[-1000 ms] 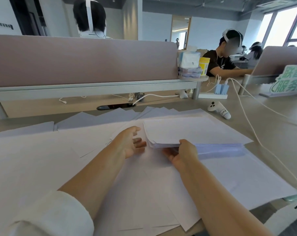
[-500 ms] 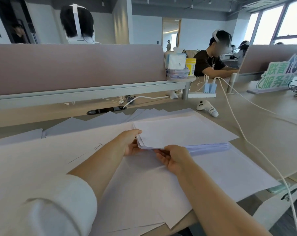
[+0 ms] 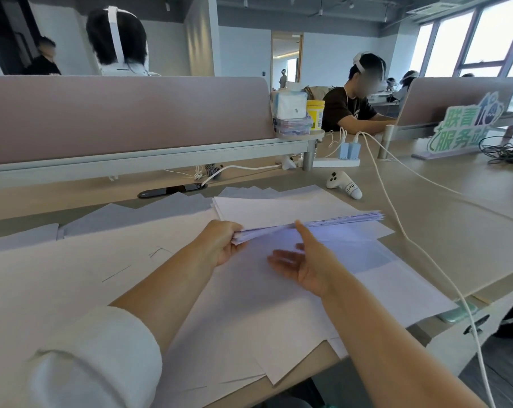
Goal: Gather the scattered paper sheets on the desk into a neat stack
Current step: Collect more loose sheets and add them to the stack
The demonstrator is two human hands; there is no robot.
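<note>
This is an open-plan office. A long shared table (image 3: 455,225) is split into workplaces by padded divider panels (image 3: 125,119) on metal rails, and other people sit at neighbouring places, one in a black T-shirt (image 3: 346,110) and one behind the near panel (image 3: 117,42). A power strip (image 3: 336,162) with blue chargers (image 3: 349,150) feeds white cables (image 3: 390,207) across the table. White paper sheets (image 3: 72,275) cover the near side. A green desk sign (image 3: 467,128) with Chinese characters stands beside tall windows (image 3: 485,39), under an exposed ceiling.
</note>
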